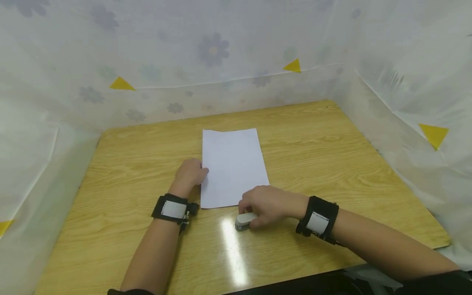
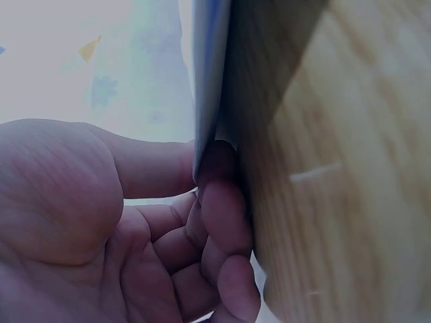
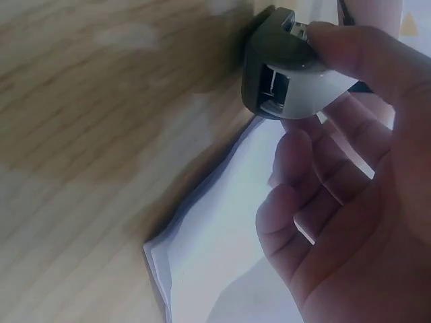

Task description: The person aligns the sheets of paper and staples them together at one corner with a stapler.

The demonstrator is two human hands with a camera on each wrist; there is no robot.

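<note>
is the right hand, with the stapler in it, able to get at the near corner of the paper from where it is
Probably yes. The right hand grips the stapler just beside the near right corner of the paper, with only bare table around, while the left hand pinches the paper's left edge.

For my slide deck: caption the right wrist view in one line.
Right hand grips a small grey stapler above the corner of a white paper stack on a wooden table.

One stack of white paper [image 1: 233, 166], one stapler [image 1: 245, 220], one wooden table [image 1: 332, 164], and four yellow triangles [image 1: 121, 84].
</note>
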